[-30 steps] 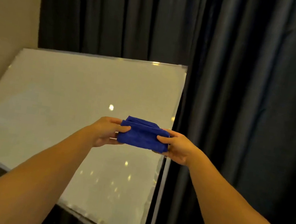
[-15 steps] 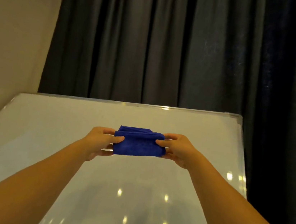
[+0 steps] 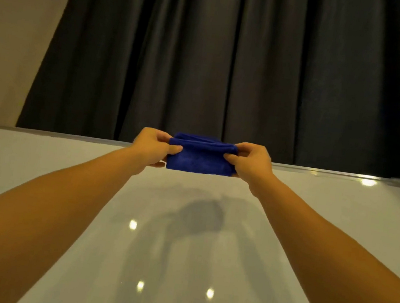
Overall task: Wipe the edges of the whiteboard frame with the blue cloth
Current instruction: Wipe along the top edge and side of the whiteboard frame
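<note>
A folded blue cloth (image 3: 200, 157) is held at the top edge of the whiteboard frame (image 3: 331, 172), near the middle of that edge. My left hand (image 3: 155, 148) grips the cloth's left end and my right hand (image 3: 251, 162) grips its right end, thumbs on the near face. The cloth hides the stretch of frame behind it. The white board surface (image 3: 64, 171) fills the lower half of the view and carries the shadow of my hands.
Dark pleated curtains (image 3: 230, 66) hang right behind the board. A beige wall (image 3: 14, 25) stands at the left. Ceiling lights reflect as small bright spots on the board.
The view has swung from the board's right edge to face its top edge. Both hands have risen with the cloth up to the top frame rail.
</note>
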